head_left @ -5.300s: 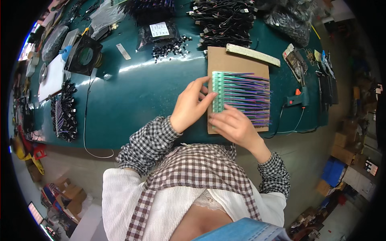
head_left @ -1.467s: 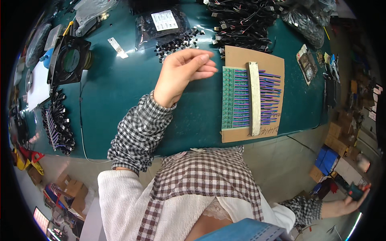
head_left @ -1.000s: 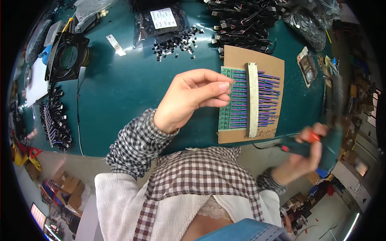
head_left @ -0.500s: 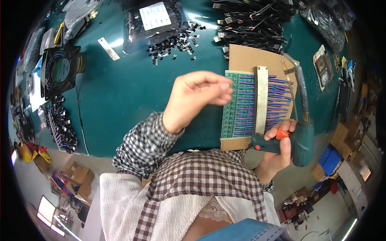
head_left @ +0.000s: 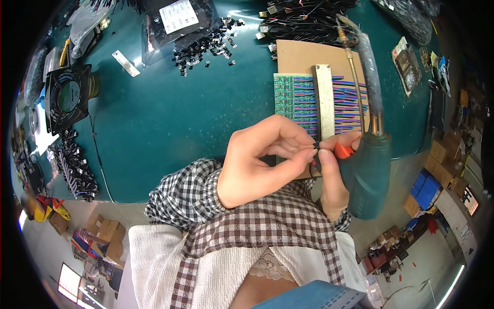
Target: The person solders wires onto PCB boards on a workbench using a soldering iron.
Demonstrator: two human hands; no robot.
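Note:
My right hand (head_left: 333,180) is wrapped round a green auto-feed soldering gun (head_left: 371,175) with an orange trigger; its long metal barrel and thin feed tube point away from me. My left hand (head_left: 260,159) meets it, thumb and forefinger pinched on a small black part (head_left: 316,146) at the right fingertips. The part's exact kind is too small to make out. Just beyond both hands lies a panel of green circuit boards (head_left: 286,98) with rows of blue, red and black wires (head_left: 350,98). A pale metal bar (head_left: 324,92) lies across the wires.
Cardboard (head_left: 301,54) lies under the panel. Small black parts with metal legs (head_left: 206,49) spill beside a dark plastic bag (head_left: 177,36). Black cables (head_left: 303,20) are piled at the back. A black fan (head_left: 67,98) stands left, near a metal strip (head_left: 126,63).
My left hand has come right and nearer me, and its fingertips now meet my right hand's. The soldering gun has shifted slightly left. The view has moved a little, shifting the table.

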